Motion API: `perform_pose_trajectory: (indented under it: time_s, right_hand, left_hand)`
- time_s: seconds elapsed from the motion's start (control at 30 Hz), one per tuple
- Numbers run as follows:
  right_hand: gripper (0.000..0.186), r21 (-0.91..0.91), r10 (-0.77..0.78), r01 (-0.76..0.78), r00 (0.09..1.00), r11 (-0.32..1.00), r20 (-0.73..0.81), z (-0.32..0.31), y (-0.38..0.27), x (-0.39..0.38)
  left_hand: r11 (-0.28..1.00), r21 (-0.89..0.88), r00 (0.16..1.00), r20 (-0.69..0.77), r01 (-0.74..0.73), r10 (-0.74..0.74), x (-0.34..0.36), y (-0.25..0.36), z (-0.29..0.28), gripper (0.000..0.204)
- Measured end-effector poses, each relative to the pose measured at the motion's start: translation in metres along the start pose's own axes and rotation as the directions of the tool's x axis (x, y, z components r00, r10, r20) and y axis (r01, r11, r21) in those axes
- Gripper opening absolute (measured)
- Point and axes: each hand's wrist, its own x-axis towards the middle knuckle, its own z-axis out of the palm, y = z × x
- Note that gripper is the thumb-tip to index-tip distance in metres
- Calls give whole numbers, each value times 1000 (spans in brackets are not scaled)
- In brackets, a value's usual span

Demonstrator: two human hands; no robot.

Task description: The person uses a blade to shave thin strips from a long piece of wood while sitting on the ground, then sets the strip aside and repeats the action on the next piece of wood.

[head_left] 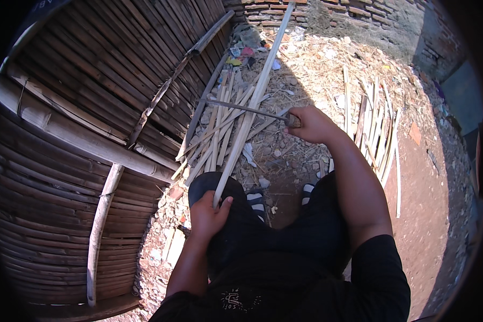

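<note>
My left hand [208, 216] grips the near end of a long pale bamboo strip [271, 56] by my left knee. The strip slants away over my knee and reaches toward the brick wall. In my right hand [312, 125], the fingers are wrapped round the handle of a long, narrow-bladed machete [233, 106]. Its dark blade points left and lies across the strip, around mid-length; whether it cuts into the strip I cannot tell. Beneath them, several loose bamboo strips [216, 137] lie crossed on the ground.
A bamboo-slat wall [64, 126] rises close on my left. At the far end stands a brick wall [381, 16]. More bamboo strips [378, 126] lie in sunlight to the right. Dry shavings, rubble and scraps of litter [247, 52] cover the ground ahead.
</note>
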Motion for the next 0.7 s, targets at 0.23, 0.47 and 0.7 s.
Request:
perform_pose_trajectory:
  time_s: [0.23,0.47,0.7]
  right_hand:
    - [33,-110,-111,103,992,989,-67,5,3,-4]
    - [34,-228,-181,225,963,947,199,20,-37,-1]
    - [32,1,-87,88,983,996,-162,7,15,0]
  left_hand:
    - [999,45,999,39,-18,17,2,-1,0,39]
    - [999,29,999,31,13,-14,1,-3,0,40]
    - [998,53,999,-2,-41,41,1,-7,5,42]
